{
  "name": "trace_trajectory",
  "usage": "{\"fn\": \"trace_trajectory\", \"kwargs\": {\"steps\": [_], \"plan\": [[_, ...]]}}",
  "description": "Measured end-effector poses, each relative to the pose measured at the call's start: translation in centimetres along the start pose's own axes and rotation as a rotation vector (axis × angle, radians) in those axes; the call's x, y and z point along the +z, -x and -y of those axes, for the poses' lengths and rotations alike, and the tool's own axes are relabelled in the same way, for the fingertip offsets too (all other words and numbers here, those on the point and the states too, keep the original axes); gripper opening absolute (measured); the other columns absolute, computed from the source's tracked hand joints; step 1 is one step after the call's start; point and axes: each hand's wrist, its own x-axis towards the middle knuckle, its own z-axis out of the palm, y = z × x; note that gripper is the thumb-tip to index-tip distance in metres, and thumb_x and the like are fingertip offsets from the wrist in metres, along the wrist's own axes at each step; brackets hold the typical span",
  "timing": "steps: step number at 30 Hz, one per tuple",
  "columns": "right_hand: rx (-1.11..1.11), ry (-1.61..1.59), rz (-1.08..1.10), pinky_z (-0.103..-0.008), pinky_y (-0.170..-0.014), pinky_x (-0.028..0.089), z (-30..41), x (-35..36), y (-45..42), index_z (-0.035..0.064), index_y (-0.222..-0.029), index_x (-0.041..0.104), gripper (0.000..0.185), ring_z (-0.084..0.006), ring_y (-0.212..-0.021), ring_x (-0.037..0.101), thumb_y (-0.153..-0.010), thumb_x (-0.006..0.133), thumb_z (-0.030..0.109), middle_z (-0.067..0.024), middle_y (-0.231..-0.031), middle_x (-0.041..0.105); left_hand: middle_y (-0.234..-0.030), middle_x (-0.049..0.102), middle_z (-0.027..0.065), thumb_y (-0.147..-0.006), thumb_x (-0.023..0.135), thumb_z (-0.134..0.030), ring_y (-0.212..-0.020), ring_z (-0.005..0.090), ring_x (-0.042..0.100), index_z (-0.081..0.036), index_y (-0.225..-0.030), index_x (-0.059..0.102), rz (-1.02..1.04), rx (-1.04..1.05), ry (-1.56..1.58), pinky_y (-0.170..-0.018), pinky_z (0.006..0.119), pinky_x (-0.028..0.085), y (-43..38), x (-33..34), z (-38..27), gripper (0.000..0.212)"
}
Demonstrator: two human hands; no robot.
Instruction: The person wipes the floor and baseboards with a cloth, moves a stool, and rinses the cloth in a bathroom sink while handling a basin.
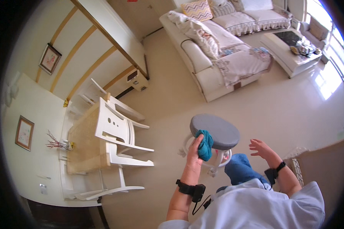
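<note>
My left hand (pixel 194 151) is closed around a bunched teal cloth (pixel 205 145). The cloth is at the near left edge of a round stool's grey padded seat (pixel 215 130); whether they touch I cannot tell. The stool has a white ring and caster legs (pixel 218 162) below the seat, and something pink shows behind them. To the right of the stool, my right hand (pixel 259 148) hangs in the air with fingers apart, holding nothing. Both wrists wear black straps with small boxes.
White chairs (pixel 114 123) surround a covered dining table (pixel 87 143) at left. A cream sofa (pixel 200 67) stands beyond the stool, a low coffee table (pixel 289 51) at upper right. A brown-topped piece of furniture (pixel 329 166) is close on the right.
</note>
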Motion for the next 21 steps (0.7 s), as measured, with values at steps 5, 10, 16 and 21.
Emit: {"fn": "trace_trajectory", "kwargs": {"steps": [5,10,16,21], "plan": [[0.298,-0.491,0.494,-0.0514,-0.099,0.038,10.1,10.3,-21.7,0.0102,-0.141,0.026,0.08,-0.0344,-0.122,0.042,-0.083,0.056,0.056,-0.0158,-0.137,0.039,-0.083,0.058,0.0046,-0.088,0.059,-0.028,-0.073,0.0137,0.055,-0.005,-0.095,0.059,-0.179,0.16,-0.051,-0.062,0.027,0.043,-9.0,-0.8,-13.6,0.024],[0.42,-0.49,0.531,-0.0467,-0.094,0.044,25.7,26.9,-35.1,0.0074,-0.136,0.036,0.077,-0.0295,-0.11,0.052,-0.079,0.066,0.05,-0.0139,-0.125,0.05,-0.098,0.06,0.0059,-0.086,0.061,-0.032,-0.086,0.0198,0.058,-0.008,-0.108,0.057,-0.296,0.215,0.018,-0.072,0.034,0.046,-17.8,-8.2,-25.7,0.032],[0.378,-0.3,0.406,-0.027,-0.082,0.05,38.0,35.3,-57.6,0.0118,-0.119,0.057,0.036,-0.0156,-0.086,0.058,-0.085,0.066,0.019,-0.0049,-0.1,0.06,-0.095,0.059,0.0031,-0.087,0.059,-0.033,-0.083,0.0178,0.056,-0.012,-0.102,0.057,-0.365,0.254,0.18,-0.071,0.034,0.044,-36.7,-12.7,-38.6,0.027],[-0.14,-0.049,0.364,-0.0288,-0.077,0.051,53.1,43.0,-61.5,0.0036,-0.11,0.059,0.039,-0.0165,-0.09,0.058,-0.083,0.067,0.03,-0.006,-0.099,0.06,-0.103,0.061,0.0041,-0.084,0.062,-0.037,-0.093,0.0218,0.058,-0.015,-0.111,0.056,-0.238,0.221,0.209,-0.076,0.037,0.046,-51.0,-18.2,-50.6,0.035]]}}
